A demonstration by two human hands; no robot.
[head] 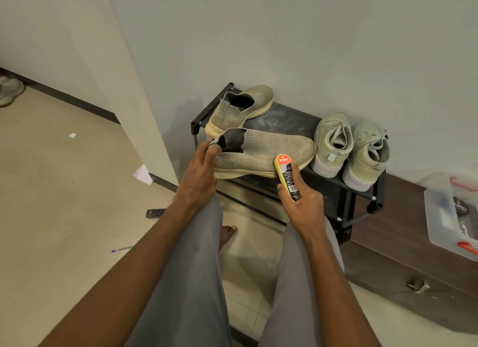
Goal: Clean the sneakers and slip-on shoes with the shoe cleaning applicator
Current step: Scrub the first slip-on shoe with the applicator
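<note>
My left hand [200, 169] grips the heel of a beige knit slip-on shoe [269, 152], held on its side above the front edge of a black shoe rack [289, 121]. My right hand [301, 202] holds the shoe cleaning applicator [285, 174], yellow with a black and orange label. Its upper end touches the shoe's side near the sole. The second slip-on shoe [240, 108] lies on the rack behind. Two pale green lace-up sneakers [333, 145] [367, 158] stand heels toward me on the rack's right end.
A brown cabinet [403, 266] at the right carries a transparent plastic box [450, 217] with red clips. On the tiled floor lie a remote control [156, 212], a pen [121, 249] and paper scraps [142, 174]. Another shoe [9, 90] sits far left. A wall rises behind the rack.
</note>
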